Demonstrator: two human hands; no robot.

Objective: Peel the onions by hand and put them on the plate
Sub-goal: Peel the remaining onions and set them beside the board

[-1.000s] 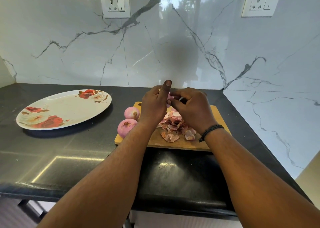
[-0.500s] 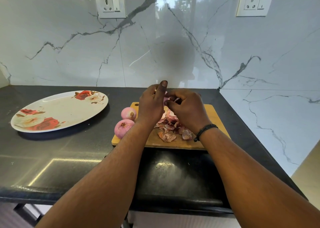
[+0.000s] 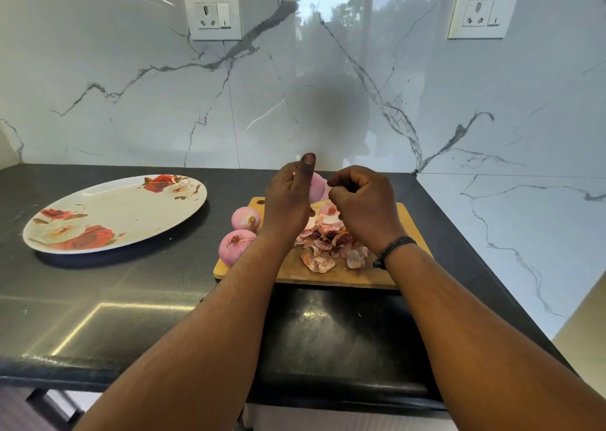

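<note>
The left hand (image 3: 288, 201) grips an onion (image 3: 317, 187) above the far side of the board (image 3: 328, 271), thumb raised. The right hand (image 3: 362, 206), fingers curled, pinches at the onion's skin. Two more onions (image 3: 246, 218) (image 3: 235, 244) sit at the board's left edge, with peels (image 3: 323, 237) heaped in the middle. The plate (image 3: 114, 212) lies to the left on the dark desk (image 3: 98, 299).

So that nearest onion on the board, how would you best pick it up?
Take the nearest onion round its wide middle, coming from above and the left. It is round and lies on its side at the left edge of the board, its cut end facing up, with the left arm close on its right.
</note>
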